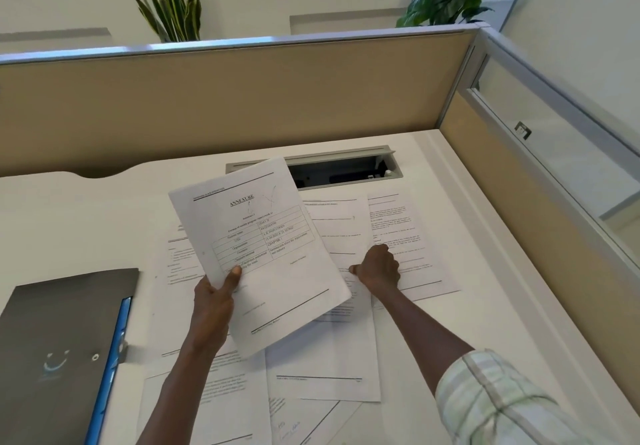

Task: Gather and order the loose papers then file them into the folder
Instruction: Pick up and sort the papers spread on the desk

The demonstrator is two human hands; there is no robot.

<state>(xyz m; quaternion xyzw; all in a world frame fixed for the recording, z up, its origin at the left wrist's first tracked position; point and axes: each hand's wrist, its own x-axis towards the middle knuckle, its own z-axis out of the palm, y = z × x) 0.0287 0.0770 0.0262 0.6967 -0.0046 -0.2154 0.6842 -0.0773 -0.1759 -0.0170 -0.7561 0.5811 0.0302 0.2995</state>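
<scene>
The white desk (433, 306) carries many loose papers (322, 358) spread in the middle. A dark folder (59, 340) lies at the near left. The left hand (214, 301) is clamped on a lifted sheet (263, 257) headed "ANNEXURE". The right hand (377, 266) presses curled fingers on a flat page (408, 233) at the right.

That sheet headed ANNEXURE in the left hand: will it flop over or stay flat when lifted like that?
The ANNEXURE sheet, pinched near one edge by the left hand, looks fairly flat, so it probably holds briefly. Being thin paper, it likely droops if tilted and slides easily on the desk.
</scene>
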